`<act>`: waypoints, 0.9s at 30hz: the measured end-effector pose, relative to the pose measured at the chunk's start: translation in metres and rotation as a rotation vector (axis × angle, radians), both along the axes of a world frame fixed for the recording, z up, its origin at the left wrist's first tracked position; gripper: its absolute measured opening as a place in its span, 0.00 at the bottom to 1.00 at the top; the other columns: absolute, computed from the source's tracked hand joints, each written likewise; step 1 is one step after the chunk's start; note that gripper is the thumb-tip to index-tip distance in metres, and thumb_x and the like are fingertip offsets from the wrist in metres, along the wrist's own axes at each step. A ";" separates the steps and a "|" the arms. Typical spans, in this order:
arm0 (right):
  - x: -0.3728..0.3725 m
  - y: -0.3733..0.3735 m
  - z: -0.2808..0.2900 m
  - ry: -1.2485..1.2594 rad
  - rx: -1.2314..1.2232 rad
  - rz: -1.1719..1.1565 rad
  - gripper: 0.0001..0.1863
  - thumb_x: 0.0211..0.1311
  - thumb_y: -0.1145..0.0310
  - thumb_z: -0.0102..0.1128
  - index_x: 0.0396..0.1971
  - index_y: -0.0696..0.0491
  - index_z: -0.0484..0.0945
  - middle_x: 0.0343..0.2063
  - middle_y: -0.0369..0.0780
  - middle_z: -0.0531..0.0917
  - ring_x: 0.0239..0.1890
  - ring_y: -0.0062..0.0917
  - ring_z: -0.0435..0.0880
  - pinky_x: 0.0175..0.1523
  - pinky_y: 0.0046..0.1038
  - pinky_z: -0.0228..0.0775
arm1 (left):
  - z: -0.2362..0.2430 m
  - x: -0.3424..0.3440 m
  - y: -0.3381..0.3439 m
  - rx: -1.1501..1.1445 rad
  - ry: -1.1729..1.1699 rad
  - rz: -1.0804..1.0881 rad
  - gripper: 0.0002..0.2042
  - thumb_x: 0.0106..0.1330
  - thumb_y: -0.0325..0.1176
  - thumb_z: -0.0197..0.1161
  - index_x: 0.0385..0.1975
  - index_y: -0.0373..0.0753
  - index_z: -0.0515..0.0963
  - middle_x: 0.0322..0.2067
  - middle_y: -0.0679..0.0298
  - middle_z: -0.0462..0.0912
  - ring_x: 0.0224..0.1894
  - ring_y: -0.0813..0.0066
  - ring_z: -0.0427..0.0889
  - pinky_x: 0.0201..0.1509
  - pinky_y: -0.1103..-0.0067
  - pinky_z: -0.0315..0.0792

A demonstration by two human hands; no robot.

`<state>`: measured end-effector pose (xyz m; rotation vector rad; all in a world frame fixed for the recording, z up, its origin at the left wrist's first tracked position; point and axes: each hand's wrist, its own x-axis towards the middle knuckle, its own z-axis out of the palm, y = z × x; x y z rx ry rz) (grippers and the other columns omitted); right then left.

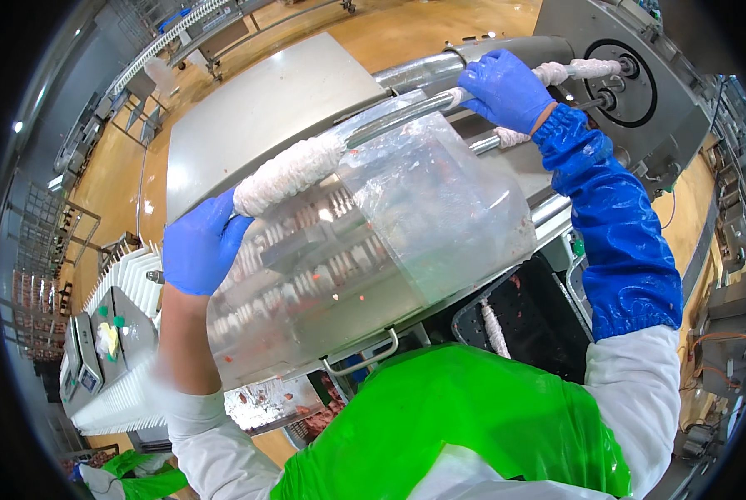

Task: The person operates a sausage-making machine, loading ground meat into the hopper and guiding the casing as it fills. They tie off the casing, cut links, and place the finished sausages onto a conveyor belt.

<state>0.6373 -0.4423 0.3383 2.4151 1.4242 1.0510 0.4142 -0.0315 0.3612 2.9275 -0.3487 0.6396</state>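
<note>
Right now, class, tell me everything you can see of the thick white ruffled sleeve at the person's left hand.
The white ruffled sleeve is bunched into tight crosswise folds, faintly pinkish, and looks soft and moist; its exact material cannot be told. It sits around a shiny metal tube, slanting up toward the right in the picture. The gloved left hand grips its lower left end, hiding it; its other end lies free, apart from the gloved right hand.

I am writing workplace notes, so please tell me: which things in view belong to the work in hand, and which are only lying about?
In use:
white ruched casing, at the left hand
metal tube, at the right hand
grey machine, where the tube leads

Apparently lying about:
white piece in the black crate
yellow item on the grey console
</note>
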 end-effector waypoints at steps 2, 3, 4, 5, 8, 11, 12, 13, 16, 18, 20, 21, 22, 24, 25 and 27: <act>0.005 -0.006 0.002 0.063 -0.030 -0.066 0.11 0.53 0.60 0.65 0.33 0.48 0.77 0.29 0.37 0.79 0.37 0.34 0.80 0.49 0.35 0.67 | 0.007 -0.004 0.014 -0.014 -0.001 0.023 0.16 0.57 0.34 0.68 0.47 0.43 0.81 0.34 0.55 0.84 0.34 0.56 0.83 0.38 0.72 0.77; 0.002 -0.008 0.001 0.100 -0.045 -0.100 0.11 0.53 0.61 0.65 0.34 0.48 0.77 0.30 0.37 0.79 0.38 0.34 0.79 0.51 0.35 0.66 | 0.008 -0.009 0.020 -0.022 0.003 0.034 0.16 0.57 0.34 0.68 0.47 0.43 0.81 0.34 0.55 0.84 0.34 0.56 0.83 0.39 0.72 0.77; 0.000 -0.012 0.000 0.102 -0.034 -0.099 0.11 0.53 0.61 0.65 0.34 0.48 0.77 0.30 0.37 0.79 0.38 0.33 0.79 0.51 0.35 0.66 | 0.020 -0.012 0.016 0.024 0.049 0.075 0.16 0.58 0.33 0.68 0.46 0.40 0.81 0.36 0.54 0.84 0.34 0.56 0.84 0.39 0.73 0.77; -0.003 -0.014 -0.001 0.105 -0.024 -0.098 0.11 0.52 0.62 0.65 0.34 0.48 0.77 0.30 0.37 0.79 0.38 0.33 0.79 0.51 0.35 0.66 | 0.029 -0.017 0.019 0.041 0.080 0.070 0.15 0.58 0.33 0.67 0.46 0.39 0.81 0.36 0.54 0.84 0.35 0.57 0.84 0.39 0.73 0.77; -0.004 -0.006 -0.008 0.088 0.042 -0.072 0.10 0.51 0.63 0.65 0.33 0.47 0.77 0.30 0.37 0.79 0.39 0.33 0.79 0.53 0.36 0.65 | 0.061 -0.049 0.039 0.038 0.198 0.170 0.15 0.59 0.32 0.66 0.46 0.37 0.81 0.35 0.54 0.85 0.35 0.60 0.85 0.39 0.73 0.77; -0.015 -0.008 -0.003 0.109 0.063 -0.132 0.10 0.53 0.61 0.65 0.35 0.45 0.79 0.32 0.35 0.81 0.42 0.31 0.80 0.59 0.39 0.62 | 0.088 -0.079 0.065 0.062 0.141 0.210 0.14 0.60 0.29 0.65 0.46 0.34 0.80 0.35 0.53 0.84 0.36 0.63 0.85 0.41 0.73 0.76; -0.016 -0.004 -0.003 0.125 0.062 -0.152 0.10 0.54 0.60 0.64 0.37 0.44 0.80 0.33 0.35 0.82 0.43 0.30 0.81 0.60 0.40 0.61 | 0.095 -0.091 0.078 0.093 0.088 0.200 0.14 0.60 0.28 0.64 0.46 0.34 0.80 0.35 0.53 0.84 0.36 0.64 0.85 0.42 0.73 0.76; -0.021 -0.002 0.001 0.141 0.058 -0.184 0.10 0.56 0.59 0.63 0.38 0.43 0.81 0.35 0.34 0.83 0.45 0.28 0.81 0.62 0.41 0.59 | 0.101 -0.098 0.087 0.070 0.101 0.254 0.14 0.61 0.28 0.63 0.46 0.33 0.80 0.35 0.52 0.84 0.37 0.63 0.85 0.43 0.73 0.76; -0.042 -0.011 0.006 0.153 0.019 -0.274 0.24 0.54 0.57 0.65 0.53 0.42 0.76 0.55 0.39 0.75 0.61 0.33 0.71 0.68 0.44 0.53 | 0.116 -0.112 0.104 0.013 0.077 0.328 0.13 0.63 0.27 0.61 0.46 0.31 0.79 0.35 0.51 0.84 0.38 0.59 0.84 0.46 0.72 0.74; -0.060 -0.021 0.004 0.161 0.116 -0.209 0.38 0.51 0.57 0.67 0.65 0.41 0.66 0.65 0.41 0.65 0.67 0.38 0.63 0.69 0.46 0.52 | 0.120 -0.119 0.100 -0.006 0.001 0.253 0.13 0.63 0.27 0.60 0.46 0.30 0.79 0.35 0.51 0.83 0.38 0.58 0.83 0.46 0.72 0.73; -0.103 -0.021 0.024 0.204 0.329 -0.024 0.41 0.50 0.57 0.68 0.66 0.41 0.63 0.65 0.41 0.66 0.67 0.39 0.64 0.68 0.46 0.53 | 0.123 -0.116 0.087 0.027 -0.069 0.147 0.13 0.61 0.24 0.60 0.46 0.30 0.78 0.33 0.53 0.82 0.35 0.60 0.82 0.45 0.73 0.73; -0.129 -0.019 0.034 0.222 0.434 0.067 0.42 0.49 0.57 0.68 0.67 0.42 0.62 0.64 0.41 0.67 0.66 0.39 0.65 0.67 0.47 0.54 | 0.127 -0.113 0.074 0.059 -0.034 0.101 0.13 0.62 0.25 0.60 0.46 0.29 0.78 0.35 0.52 0.83 0.37 0.60 0.82 0.46 0.73 0.73; -0.155 -0.017 0.041 0.174 0.444 0.056 0.42 0.49 0.57 0.68 0.68 0.42 0.62 0.64 0.41 0.67 0.65 0.40 0.65 0.67 0.47 0.54 | 0.133 -0.106 0.058 0.089 0.001 0.047 0.13 0.62 0.26 0.60 0.46 0.29 0.78 0.36 0.52 0.83 0.39 0.60 0.83 0.47 0.73 0.73; -0.201 -0.015 0.046 0.084 0.472 0.032 0.43 0.49 0.57 0.68 0.68 0.42 0.62 0.63 0.42 0.68 0.63 0.41 0.67 0.66 0.47 0.54 | 0.137 -0.088 0.011 0.180 0.055 -0.026 0.14 0.61 0.27 0.61 0.46 0.31 0.79 0.35 0.52 0.82 0.38 0.55 0.82 0.45 0.72 0.73; -0.218 -0.012 0.041 0.119 0.491 -0.003 0.40 0.50 0.57 0.68 0.66 0.42 0.65 0.60 0.42 0.71 0.59 0.42 0.70 0.63 0.46 0.59 | 0.138 -0.079 -0.018 0.262 0.058 -0.090 0.15 0.61 0.28 0.62 0.47 0.33 0.79 0.34 0.52 0.82 0.36 0.55 0.82 0.43 0.72 0.73; -0.243 -0.014 0.018 0.201 0.540 -0.102 0.34 0.52 0.57 0.67 0.61 0.43 0.70 0.54 0.42 0.77 0.51 0.42 0.78 0.56 0.43 0.68 | 0.132 -0.059 -0.078 0.430 0.070 -0.249 0.17 0.60 0.31 0.64 0.49 0.35 0.79 0.32 0.53 0.81 0.33 0.55 0.81 0.40 0.72 0.73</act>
